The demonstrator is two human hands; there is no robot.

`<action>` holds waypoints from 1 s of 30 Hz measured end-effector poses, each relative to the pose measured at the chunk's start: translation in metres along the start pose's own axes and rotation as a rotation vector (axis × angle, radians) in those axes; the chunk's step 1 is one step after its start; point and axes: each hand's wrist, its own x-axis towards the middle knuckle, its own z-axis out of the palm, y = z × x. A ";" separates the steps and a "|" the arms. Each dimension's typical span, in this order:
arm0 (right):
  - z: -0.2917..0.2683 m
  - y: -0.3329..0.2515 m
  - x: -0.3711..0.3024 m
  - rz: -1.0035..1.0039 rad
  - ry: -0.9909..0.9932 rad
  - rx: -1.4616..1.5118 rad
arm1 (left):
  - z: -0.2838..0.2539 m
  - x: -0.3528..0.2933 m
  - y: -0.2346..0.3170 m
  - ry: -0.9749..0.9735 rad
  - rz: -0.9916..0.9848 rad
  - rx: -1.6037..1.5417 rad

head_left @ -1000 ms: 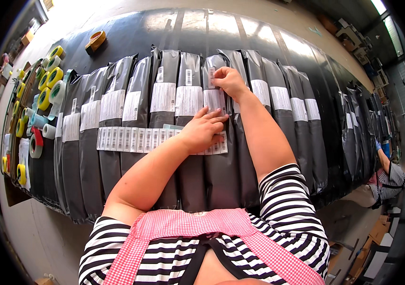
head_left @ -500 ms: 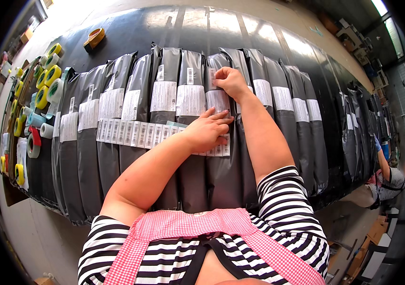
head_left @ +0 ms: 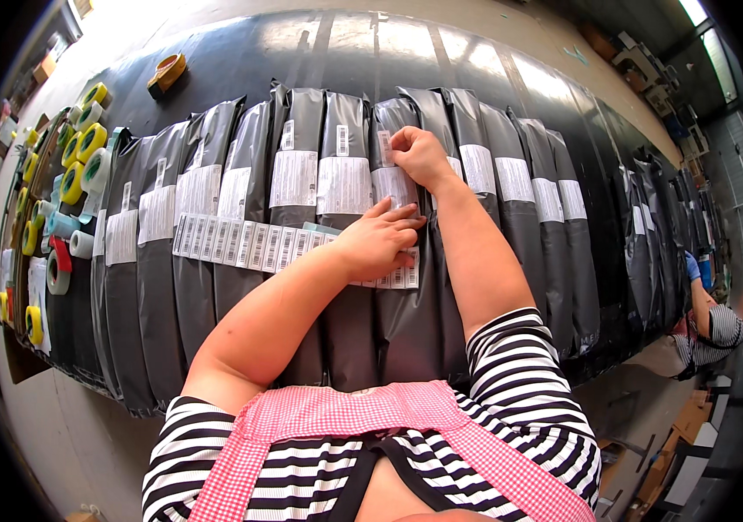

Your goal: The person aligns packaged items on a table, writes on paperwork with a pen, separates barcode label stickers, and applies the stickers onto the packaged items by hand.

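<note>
Several dark grey plastic mailer bags (head_left: 345, 130) lie side by side in a row, each with a white paper label (head_left: 344, 184) across it. On one bag near the middle is a small white barcode sticker (head_left: 384, 146). The fingers and thumb of my right hand (head_left: 422, 158) are pinched at this sticker's right edge. Lower down, my left hand (head_left: 377, 241) rests palm down with its fingers stretched out, over a long sheet of barcode stickers (head_left: 241, 244). That sheet lies across several bags; my left hand and forearm hide part of it.
Rolls of tape (head_left: 91, 143) crowd the table's left end. A tape dispenser (head_left: 167, 73) sits beyond the bags on the black table (head_left: 249, 56). More grey bags (head_left: 641, 235) stand further right, where another person (head_left: 709, 322) is at the table.
The picture has shifted slightly, so the bags sit a little further left. Both hands keep nearly the same places, the right still at the sticker.
</note>
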 end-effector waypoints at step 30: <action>-0.001 -0.016 0.042 0.006 0.073 -0.456 | 0.004 -0.003 -0.002 0.050 0.005 -0.002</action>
